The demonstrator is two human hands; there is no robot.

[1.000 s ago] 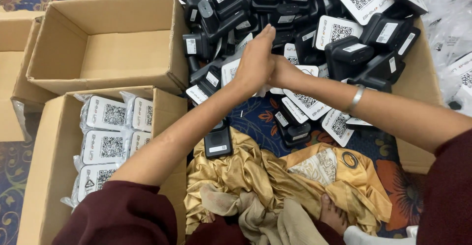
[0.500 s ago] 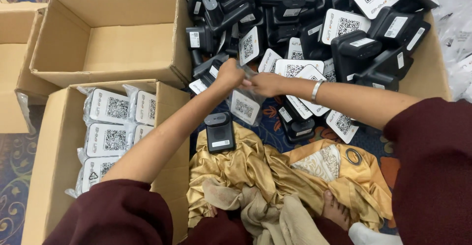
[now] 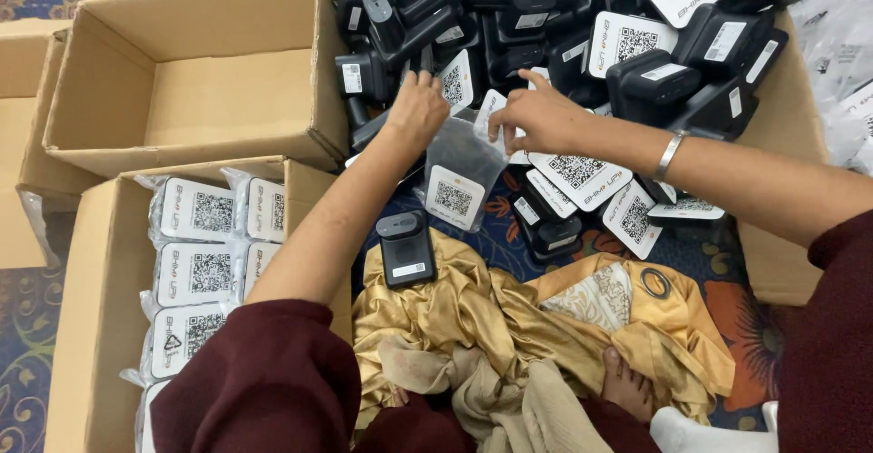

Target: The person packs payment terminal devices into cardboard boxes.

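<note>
Head view: a clear plastic bag [image 3: 461,173] with one white-faced device inside hangs between both hands over the far pile of black devices [image 3: 564,25]. Left hand [image 3: 416,107] and right hand [image 3: 538,118] each pinch its top edge. It looks light, floppy, slippery; best gripped at the mouth. Near left, one box of bagged units [image 3: 109,280] shows six; one loose device [image 3: 406,248] lies on gold cloth.
</note>
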